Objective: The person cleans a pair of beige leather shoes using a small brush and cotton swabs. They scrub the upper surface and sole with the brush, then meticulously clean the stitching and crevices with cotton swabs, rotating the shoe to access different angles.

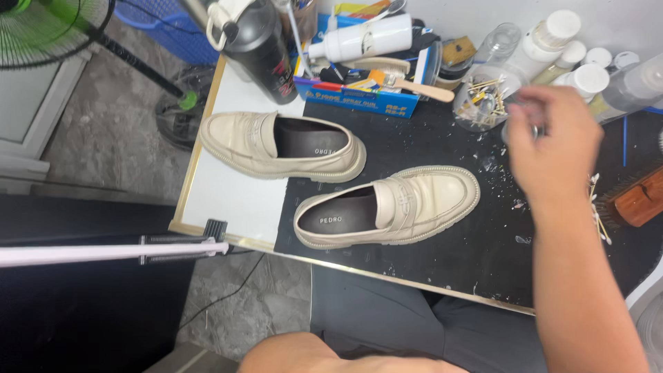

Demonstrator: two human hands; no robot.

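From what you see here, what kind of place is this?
Probably a shoe cleaning or repair bench: two cream loafers on a black mat, brushes, and white bottles.

bare black mat (442,242) between loafers (387,207) and bottles (552,41), clutter crowding the back edge

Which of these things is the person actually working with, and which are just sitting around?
In use:
right hand, blurred, reaching toward the clear jar of cotton swabs
two cream loafers on the black mat

Lying about:
black bottle
white bottles
wooden brush
blue box
green fan
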